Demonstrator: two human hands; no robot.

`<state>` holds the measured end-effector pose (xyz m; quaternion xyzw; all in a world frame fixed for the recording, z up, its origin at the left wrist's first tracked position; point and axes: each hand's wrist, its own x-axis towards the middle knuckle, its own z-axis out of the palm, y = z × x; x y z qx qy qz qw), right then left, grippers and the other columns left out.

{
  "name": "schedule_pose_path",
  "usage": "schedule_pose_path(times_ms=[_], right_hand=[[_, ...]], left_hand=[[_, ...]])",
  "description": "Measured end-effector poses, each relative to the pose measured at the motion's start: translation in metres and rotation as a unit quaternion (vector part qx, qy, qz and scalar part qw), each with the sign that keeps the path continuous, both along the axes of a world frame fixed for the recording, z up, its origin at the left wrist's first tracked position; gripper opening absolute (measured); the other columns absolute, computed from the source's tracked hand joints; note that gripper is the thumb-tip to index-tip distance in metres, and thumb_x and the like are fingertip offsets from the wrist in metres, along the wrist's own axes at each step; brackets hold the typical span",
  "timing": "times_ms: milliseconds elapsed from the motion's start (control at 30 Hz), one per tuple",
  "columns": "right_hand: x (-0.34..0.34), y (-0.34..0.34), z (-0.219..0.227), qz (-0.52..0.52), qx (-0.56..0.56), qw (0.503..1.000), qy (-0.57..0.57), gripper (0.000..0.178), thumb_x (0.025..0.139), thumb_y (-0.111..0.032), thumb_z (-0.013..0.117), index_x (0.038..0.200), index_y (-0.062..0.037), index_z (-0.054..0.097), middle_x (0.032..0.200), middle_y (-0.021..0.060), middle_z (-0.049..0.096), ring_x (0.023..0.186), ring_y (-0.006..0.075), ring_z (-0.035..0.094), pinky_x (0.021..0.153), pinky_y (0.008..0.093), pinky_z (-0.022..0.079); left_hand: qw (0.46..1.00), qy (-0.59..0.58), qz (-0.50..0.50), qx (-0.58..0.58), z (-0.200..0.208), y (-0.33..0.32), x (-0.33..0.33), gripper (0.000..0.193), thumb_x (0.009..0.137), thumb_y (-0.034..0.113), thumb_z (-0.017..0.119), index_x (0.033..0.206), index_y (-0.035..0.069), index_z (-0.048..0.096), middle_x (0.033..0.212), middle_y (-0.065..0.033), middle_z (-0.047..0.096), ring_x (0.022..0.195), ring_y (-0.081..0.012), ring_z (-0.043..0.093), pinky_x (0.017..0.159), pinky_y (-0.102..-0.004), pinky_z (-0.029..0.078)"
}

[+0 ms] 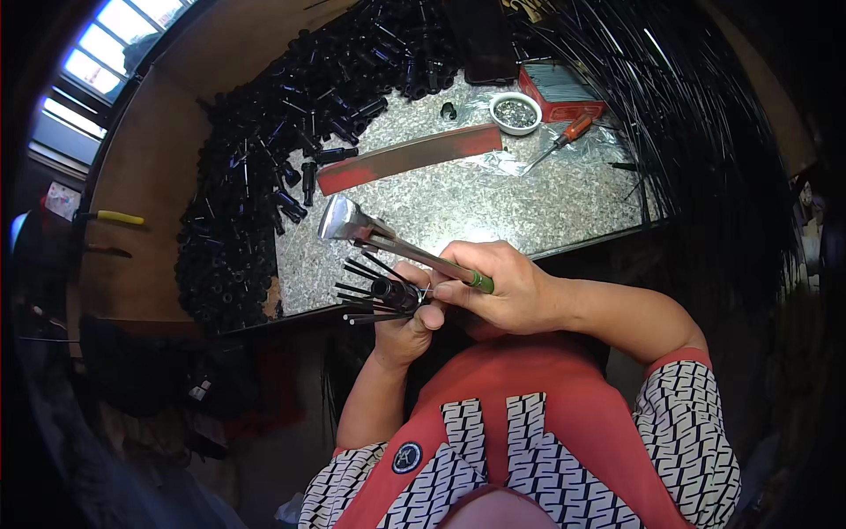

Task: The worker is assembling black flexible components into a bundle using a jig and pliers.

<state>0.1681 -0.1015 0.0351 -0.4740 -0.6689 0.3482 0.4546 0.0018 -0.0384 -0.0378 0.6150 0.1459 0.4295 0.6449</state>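
My left hand [407,324] is closed around a dark cylindrical hub [384,289] in front of my chest. Several thin black rods [357,317] fan out from this hub toward the left. My right hand [493,280] is closed on pincers [421,256] with a wide silver head and a green handle end; the head points up and left, above the rods. The right fingertips also meet the left ones at the hub's near end, where a thin bright wire shows. What exactly they pinch there is partly hidden by the fingers.
A big heap of black hubs [256,167] covers the speckled tabletop's [423,194] left and back. A red-and-grey strip [410,157], white bowl of small metal bits [516,99], red box [564,108] and orange-handled screwdriver [573,132] lie beyond my hands. Long black rods [687,106] hang over the right edge.
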Motion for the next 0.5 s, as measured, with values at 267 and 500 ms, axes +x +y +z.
schedule_pose_path(times_ms=[267,500], right_hand=[[0.003,-0.005,0.013,0.007,-0.036,0.999,0.010,0.021,0.090,-0.017,0.063,0.099,-0.0007,0.053,0.074,0.0136,0.062,0.069,0.0262,0.064,0.062,0.0347,0.047],[0.038,-0.020,0.036,-0.113,-0.046,0.987,-0.108,0.041,0.077,0.002,0.072,0.079,-0.0108,0.034,0.078,0.0060,0.052,0.071,0.0106,0.051,0.067,0.0258,0.043]], left_hand=[[0.995,-0.049,-0.024,-0.087,0.017,0.000,0.001,0.053,0.076,0.050,0.075,0.087,0.010,0.042,0.062,0.0030,0.044,0.051,-0.0068,0.041,0.046,-0.0222,0.035],[0.978,-0.096,-0.072,-0.173,0.015,0.016,-0.021,0.056,0.060,0.028,0.090,0.078,0.011,0.039,0.061,0.0032,0.045,0.055,-0.0073,0.041,0.051,-0.0220,0.034]])
